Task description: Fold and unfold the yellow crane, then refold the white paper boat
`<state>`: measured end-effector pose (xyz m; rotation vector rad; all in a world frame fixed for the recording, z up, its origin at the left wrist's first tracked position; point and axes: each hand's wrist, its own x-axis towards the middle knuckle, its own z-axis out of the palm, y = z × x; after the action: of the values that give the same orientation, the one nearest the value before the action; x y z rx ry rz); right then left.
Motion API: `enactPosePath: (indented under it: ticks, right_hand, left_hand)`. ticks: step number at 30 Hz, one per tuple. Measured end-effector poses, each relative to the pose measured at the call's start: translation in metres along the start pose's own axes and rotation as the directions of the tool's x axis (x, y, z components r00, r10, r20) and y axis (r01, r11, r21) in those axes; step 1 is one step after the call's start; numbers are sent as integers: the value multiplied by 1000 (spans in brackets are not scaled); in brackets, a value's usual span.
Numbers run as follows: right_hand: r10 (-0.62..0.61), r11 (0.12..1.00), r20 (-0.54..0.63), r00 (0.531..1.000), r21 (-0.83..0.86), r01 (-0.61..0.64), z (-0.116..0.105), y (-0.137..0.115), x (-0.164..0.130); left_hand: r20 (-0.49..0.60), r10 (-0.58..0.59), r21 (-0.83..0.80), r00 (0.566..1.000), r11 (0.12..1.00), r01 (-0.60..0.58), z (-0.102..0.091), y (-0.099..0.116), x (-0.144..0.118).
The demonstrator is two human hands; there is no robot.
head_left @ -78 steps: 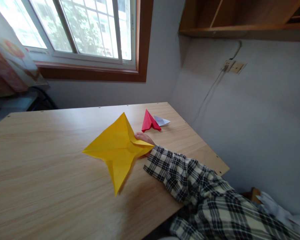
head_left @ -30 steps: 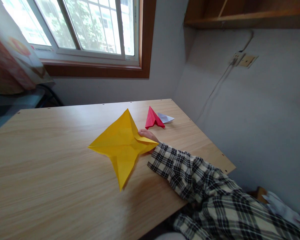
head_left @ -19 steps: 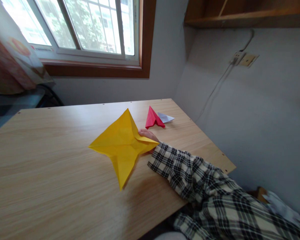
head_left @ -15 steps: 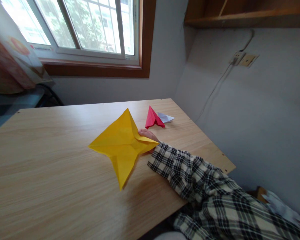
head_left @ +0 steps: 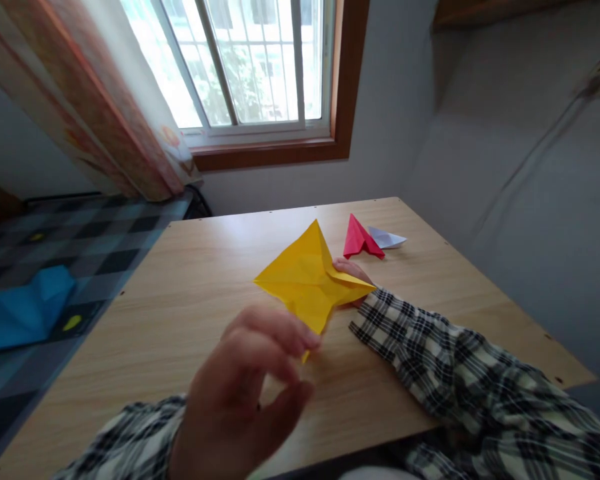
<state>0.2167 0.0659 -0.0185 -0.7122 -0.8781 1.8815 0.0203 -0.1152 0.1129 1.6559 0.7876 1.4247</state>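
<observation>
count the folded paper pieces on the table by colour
yellow folded paper: 1, held by the right hand, with the left hand at its near tip
red folded paper: 1
white folded paper: 1
total: 3

A room in a home: patterned curtain (head_left: 105, 113) beside a wood-framed barred window (head_left: 260, 73), checked bedding (head_left: 55, 247) alongside the tabletop (head_left: 180, 300).

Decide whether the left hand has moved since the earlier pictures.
Yes. Absent from view earlier, the left hand has come up over the table's near edge, its fingers at the yellow paper's near tip.
</observation>
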Motion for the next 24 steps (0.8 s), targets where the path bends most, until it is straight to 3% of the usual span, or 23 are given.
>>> enactPosePath:
  ticks: [2,6,13,18,21,24]
  right_hand:
    - [8,1000,24,1000,5,-8,1,0,-2]
    - [-12,1000,27,1000,-24,13,1,0,-3]
    - [-43,998,-7,999,-40,42,3,-1,-7]
    - [-34,998,-13,999,-45,33,2,-1,-8]
    - [-44,998,-5,999,-47,43,0,-1,-5]
    - [-34,999,-1,999,-37,33,-1,-1,-2]
  left_hand:
    - [6,-70,-163,998,984,70,11,-6,18]
    - [35,-291,-443,956,853,276,25,-15,31]
    - [114,-476,-592,872,672,444,27,-13,27]
    - [133,-514,-603,848,637,480,30,-11,31]
    - [150,-463,-586,873,670,456,29,-9,30]
    - [195,-356,-499,914,766,405,20,-3,11]
